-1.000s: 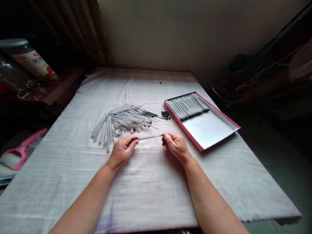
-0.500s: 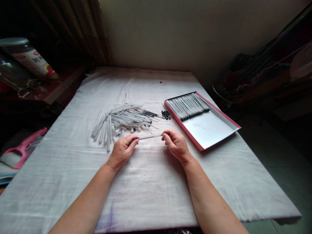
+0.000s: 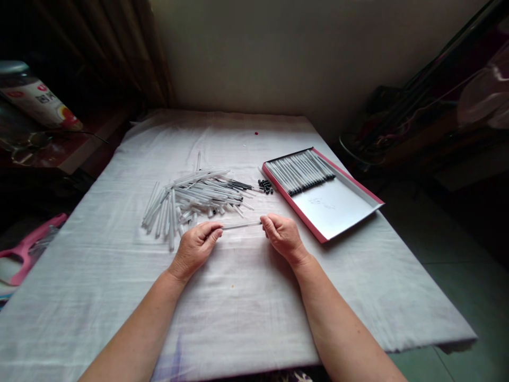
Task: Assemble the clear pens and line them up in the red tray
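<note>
A thin, clear pen barrel (image 3: 242, 225) spans the gap between my two hands, just above the cloth. My left hand (image 3: 198, 245) is closed on its left end, thumb and fingers pinching it. The right end is pinched by my right hand (image 3: 283, 236), whose fingers hide the tip. Beyond the left hand lies a loose pile of clear pen barrels (image 3: 199, 193), with dark-tipped refills (image 3: 239, 184) at its right side. Small black pen plugs (image 3: 265, 187) are heaped close to the box. In the shallow red-edged box (image 3: 296, 206), a row of pens (image 3: 300, 172) lies side by side, black ends toward me.
A white cloth (image 3: 131, 297) covers the table. A tiny red piece (image 3: 256, 133) lies near its far edge. At the left are a labelled jar (image 3: 37, 101) on a side table and a pink-handled object (image 3: 29, 249). A wall (image 3: 246, 58) stands behind.
The camera view has shifted slightly, so the table and box appear a little further left. Both hands keep hold of the pen barrel; the right-hand fingers have turned slightly.
</note>
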